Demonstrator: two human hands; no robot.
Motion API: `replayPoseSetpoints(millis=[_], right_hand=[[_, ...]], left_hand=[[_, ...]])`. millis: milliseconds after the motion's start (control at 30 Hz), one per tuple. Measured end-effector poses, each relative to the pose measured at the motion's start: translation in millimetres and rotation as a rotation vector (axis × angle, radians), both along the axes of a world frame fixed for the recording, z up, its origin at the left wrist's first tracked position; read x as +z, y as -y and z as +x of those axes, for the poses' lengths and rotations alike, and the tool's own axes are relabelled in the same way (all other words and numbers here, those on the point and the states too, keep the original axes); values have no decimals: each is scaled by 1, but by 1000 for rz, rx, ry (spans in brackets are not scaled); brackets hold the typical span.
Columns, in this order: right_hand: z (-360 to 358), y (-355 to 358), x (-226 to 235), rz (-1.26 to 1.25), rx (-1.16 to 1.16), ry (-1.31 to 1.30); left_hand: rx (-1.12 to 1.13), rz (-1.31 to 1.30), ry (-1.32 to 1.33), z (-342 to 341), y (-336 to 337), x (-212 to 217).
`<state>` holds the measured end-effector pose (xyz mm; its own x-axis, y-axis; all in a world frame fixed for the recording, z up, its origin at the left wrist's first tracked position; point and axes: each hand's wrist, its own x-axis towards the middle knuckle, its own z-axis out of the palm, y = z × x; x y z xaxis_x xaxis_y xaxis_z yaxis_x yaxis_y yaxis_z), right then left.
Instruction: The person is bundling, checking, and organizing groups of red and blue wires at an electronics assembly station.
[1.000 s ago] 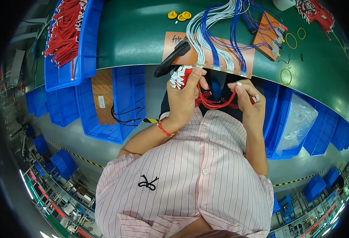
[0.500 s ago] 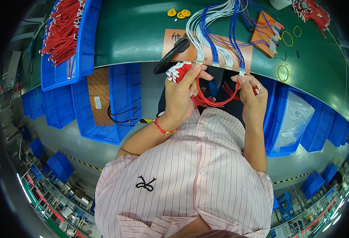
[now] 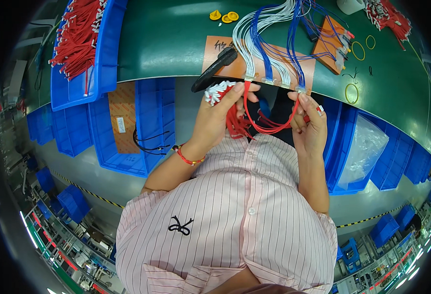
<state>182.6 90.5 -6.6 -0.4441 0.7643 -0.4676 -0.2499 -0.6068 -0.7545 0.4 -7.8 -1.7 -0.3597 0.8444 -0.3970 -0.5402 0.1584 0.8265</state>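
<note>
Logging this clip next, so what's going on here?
A person's left hand grips a bundle of white-ended red cables at a green bench. A red loop hangs between the leftmost connector and the rightmost connector along an orange board, where white wires and blue wires also end. The right hand is at the loop's right end, a red lead tucked among its fingers.

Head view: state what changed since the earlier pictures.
The right hand has moved up, bringing the right end of the thin red wire loop to the edge of the flat orange board; whether it let go is unclear. The left hand has shifted left, uncovering the loop's left end, still gripping the white-plugged red wire bundle. The board and yellow rounded pieces stayed put.
</note>
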Motion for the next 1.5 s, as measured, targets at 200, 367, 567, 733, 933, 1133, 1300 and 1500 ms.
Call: replayPoseSetpoints(millis=[200,367,567,733,933,1133,1300,1500], right_hand=[[18,-4,8,114,215,88],[18,10,0,215,48,134],[0,2,2,136,102,96],[10,0,-1,167,151,16],[7,25,14,433,248,216],[-4,32,25,617,446,259],[11,19,24,587,596,249],[50,-1,7,374,677,329]], left_hand=[[88,74,39,9,-9,-3],[-19,128,249,1,-8,-5],[-148,8,328,-6,-11,7],[-296,70,282,-1,3,12],[-324,143,-142,20,1,22],[-406,121,-99,26,-1,23],[-183,48,-21,22,7,24],[133,207,172,10,6,17]])
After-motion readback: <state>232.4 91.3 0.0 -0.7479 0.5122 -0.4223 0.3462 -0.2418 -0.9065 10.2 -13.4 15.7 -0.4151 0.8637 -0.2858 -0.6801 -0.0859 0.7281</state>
